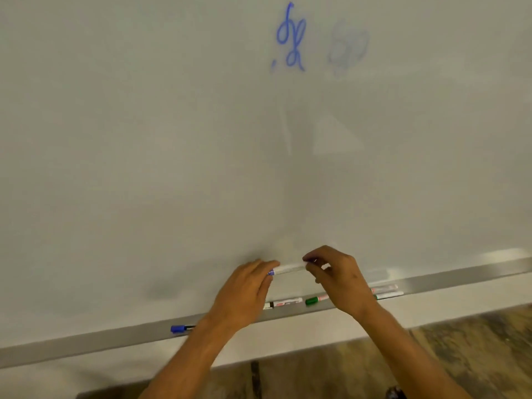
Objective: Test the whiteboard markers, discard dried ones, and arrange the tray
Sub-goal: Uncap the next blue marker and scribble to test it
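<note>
I hold a white marker [289,268] level in front of the whiteboard, just above the grey tray [115,339]. My left hand [244,292] grips its blue end; my right hand [336,276] pinches the other end. On the tray lie a blue-capped marker [180,328] at the left, a black-ended white marker [283,302] between my hands, a green-capped marker [313,300] partly behind my right wrist, and two more markers [385,292] to the right. A bold blue scribble [290,38] and a faint smudged one [348,47] mark the board's top.
The whiteboard [144,139] fills most of the view. Below the tray runs a pale wall strip, then a worn wooden floor [475,347] at the lower right.
</note>
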### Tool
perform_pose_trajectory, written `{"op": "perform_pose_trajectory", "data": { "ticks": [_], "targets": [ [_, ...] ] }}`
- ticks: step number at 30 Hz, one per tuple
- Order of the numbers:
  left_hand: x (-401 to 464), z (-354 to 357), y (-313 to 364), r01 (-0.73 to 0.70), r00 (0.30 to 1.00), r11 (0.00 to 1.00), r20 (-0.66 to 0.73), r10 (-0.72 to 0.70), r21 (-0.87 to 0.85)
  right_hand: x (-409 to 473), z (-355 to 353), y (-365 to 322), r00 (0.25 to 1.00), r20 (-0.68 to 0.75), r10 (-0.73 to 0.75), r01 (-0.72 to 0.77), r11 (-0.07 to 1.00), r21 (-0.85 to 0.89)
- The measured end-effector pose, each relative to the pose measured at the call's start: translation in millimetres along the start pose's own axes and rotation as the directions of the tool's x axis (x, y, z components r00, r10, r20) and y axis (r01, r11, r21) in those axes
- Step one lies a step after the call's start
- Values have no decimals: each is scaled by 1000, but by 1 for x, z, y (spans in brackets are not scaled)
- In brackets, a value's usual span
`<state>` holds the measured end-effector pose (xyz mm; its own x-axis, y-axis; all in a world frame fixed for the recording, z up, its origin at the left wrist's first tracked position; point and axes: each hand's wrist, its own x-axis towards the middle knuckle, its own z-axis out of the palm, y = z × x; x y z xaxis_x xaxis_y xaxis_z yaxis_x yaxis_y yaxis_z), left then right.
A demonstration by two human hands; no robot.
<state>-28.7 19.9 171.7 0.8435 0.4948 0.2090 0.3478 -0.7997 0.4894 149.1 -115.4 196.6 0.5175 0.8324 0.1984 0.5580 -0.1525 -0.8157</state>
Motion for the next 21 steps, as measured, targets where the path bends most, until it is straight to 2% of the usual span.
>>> {"op": "perform_pose_trajectory", "data": {
  "ticks": [3,5,10,15,21],
  "targets": [
    [7,-13,36,-28,999,997,-29,26,-75,-11,-27,-20,987,-126,103,-44,913,406],
    [10,-18,58,-67,997,993,-54,62,-95,-18,-37,-28,982,-145,124,-32,855,517],
    [15,-28,101,-163,985,985,-62,160,-57,-35,-42,-38,997,-82,16,33,828,559],
    [16,-37,122,-223,969,975,-106,223,6,-44,-58,-52,985,-170,-8,110,794,598],
    [18,-58,146,-253,962,966,-124,244,-59,-49,-75,-73,967,-249,-59,210,739,640]
  ]
}}
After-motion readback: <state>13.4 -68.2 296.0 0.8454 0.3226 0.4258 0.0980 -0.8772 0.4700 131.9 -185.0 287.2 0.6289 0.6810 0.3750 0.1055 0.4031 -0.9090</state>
